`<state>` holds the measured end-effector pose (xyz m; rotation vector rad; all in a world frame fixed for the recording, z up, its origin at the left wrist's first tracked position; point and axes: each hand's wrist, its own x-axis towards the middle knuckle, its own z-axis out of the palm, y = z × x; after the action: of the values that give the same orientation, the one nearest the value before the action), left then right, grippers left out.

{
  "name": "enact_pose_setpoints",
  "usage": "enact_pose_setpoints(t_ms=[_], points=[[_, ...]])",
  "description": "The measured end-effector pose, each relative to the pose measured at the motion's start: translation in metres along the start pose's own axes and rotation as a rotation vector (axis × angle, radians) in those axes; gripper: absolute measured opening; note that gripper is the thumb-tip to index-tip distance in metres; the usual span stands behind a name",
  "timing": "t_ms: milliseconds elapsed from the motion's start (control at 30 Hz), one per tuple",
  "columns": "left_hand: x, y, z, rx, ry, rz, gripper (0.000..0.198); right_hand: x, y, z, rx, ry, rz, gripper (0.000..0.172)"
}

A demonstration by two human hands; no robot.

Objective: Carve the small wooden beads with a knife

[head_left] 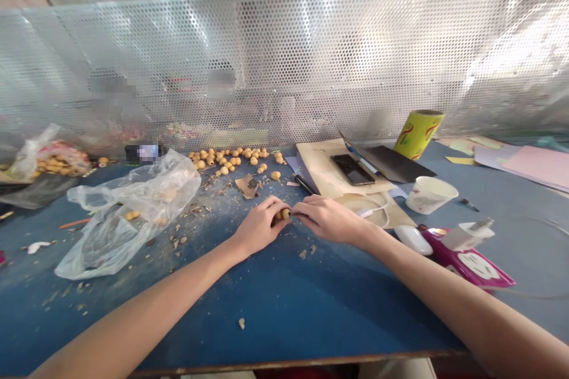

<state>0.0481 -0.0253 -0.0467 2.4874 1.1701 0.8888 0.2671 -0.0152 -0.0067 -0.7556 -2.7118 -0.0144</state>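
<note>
My left hand (pixel 261 226) is closed around a small tan gourd (pixel 283 214) over the middle of the blue table. A dark spot shows on the gourd's end that faces right. Close on that end is my right hand (pixel 326 218), its fingers pinched together; what they hold, if anything, is too small to make out. Behind the hands lies a group of small yellowish gourds (pixel 226 160), some with a two-bulb shape. A torn brown scrap (pixel 247 186) lies just beyond my left hand, and a black pen (pixel 304 183) rests beyond the right.
At left lie a crumpled clear plastic bag (pixel 133 213) and another bag of gourds (pixel 57 163). A phone (pixel 352 169) rests on brown paper (pixel 322 160). To the right are a paper cup (pixel 430 194), a yellow-green tube (pixel 418 135), and a purple box (pixel 473 263). A perforated metal screen (pixel 284 65) stands behind.
</note>
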Motion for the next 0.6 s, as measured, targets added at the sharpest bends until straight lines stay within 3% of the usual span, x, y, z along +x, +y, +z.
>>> enact_pose_setpoints(t_ms=[300, 500, 600], points=[[0.0, 0.002, 0.0, 0.059, -0.081, 0.052, 0.022, -0.001, 0.0, 0.01, 0.056, 0.048, 0.105, 0.018], [0.002, -0.008, 0.002, 0.204, 0.06, 0.119, 0.022, 0.001, 0.002, 0.023, 0.133, 0.064, 0.182, 0.012], [0.002, -0.011, 0.003, 0.114, 0.084, 0.092, 0.023, 0.002, 0.001, 0.024, 0.148, 0.086, 0.163, 0.01]])
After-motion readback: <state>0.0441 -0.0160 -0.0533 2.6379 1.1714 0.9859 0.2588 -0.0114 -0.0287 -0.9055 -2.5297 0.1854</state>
